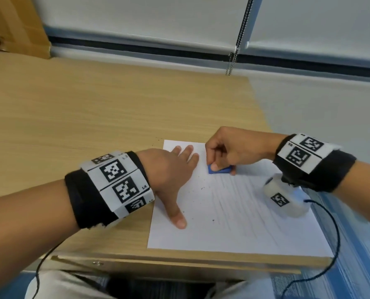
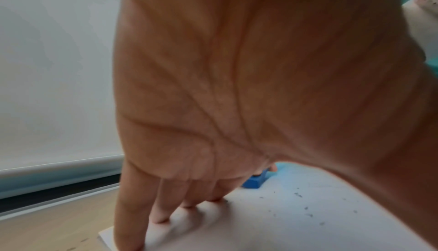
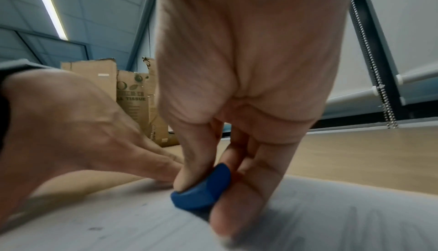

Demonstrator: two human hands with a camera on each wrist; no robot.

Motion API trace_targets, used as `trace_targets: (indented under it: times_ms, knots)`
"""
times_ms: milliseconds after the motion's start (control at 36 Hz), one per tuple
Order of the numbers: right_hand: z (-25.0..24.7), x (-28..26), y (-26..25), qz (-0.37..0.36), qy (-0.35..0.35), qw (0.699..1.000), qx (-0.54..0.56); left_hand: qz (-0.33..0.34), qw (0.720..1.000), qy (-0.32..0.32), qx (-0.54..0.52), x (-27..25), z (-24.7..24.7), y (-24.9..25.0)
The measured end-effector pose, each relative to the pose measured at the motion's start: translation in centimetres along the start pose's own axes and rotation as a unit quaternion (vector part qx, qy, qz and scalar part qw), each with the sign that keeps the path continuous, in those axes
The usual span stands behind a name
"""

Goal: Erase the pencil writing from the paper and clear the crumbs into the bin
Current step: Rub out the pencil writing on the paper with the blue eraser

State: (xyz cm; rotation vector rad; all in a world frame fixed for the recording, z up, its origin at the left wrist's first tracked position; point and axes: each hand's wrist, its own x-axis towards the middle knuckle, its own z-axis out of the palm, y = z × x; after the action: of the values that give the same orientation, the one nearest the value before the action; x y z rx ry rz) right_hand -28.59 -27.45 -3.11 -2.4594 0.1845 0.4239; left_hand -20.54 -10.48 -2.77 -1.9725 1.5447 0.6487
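A white sheet of paper (image 1: pixel 233 219) lies at the near right corner of the wooden desk (image 1: pixel 93 117), with faint pencil lines across it. My left hand (image 1: pixel 175 169) lies flat on the sheet's left side, fingers straight and thumb spread, pressing it down. My right hand (image 1: pixel 222 156) pinches a blue eraser (image 1: pixel 219 169) between thumb and fingers and holds it against the upper part of the paper. The right wrist view shows the blue eraser (image 3: pixel 201 191) on the paper (image 3: pixel 331 217). Dark eraser crumbs (image 1: pixel 201 188) are scattered over the sheet. No bin is in view.
The desk's right edge runs just beside the paper, with blue carpet (image 1: pixel 356 244) below. A window blind and its bead chain (image 1: pixel 233 52) stand behind the desk. Cardboard boxes (image 3: pixel 132 94) stand at the far left. A black cable (image 1: pixel 330 234) hangs from my right wrist.
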Motion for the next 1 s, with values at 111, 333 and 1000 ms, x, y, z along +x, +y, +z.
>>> trace_targets:
  times_ms: [111,333,1000]
  knots:
    - [-0.5,1.0,0.6,0.028,0.12,0.991,-0.052,0.0,1.0,-0.004,0.001,0.0,-0.2,0.1]
    - [0.2,-0.5,-0.4,0.018,-0.009,1.0,0.015,-0.004,1.0,-0.01,0.001,0.1,-0.3,0.2]
    - [2.1,-2.1,-1.8,0.017,-0.019,1.0,-0.008,-0.009,1.0,0.008,-0.001,0.7,0.1,0.1]
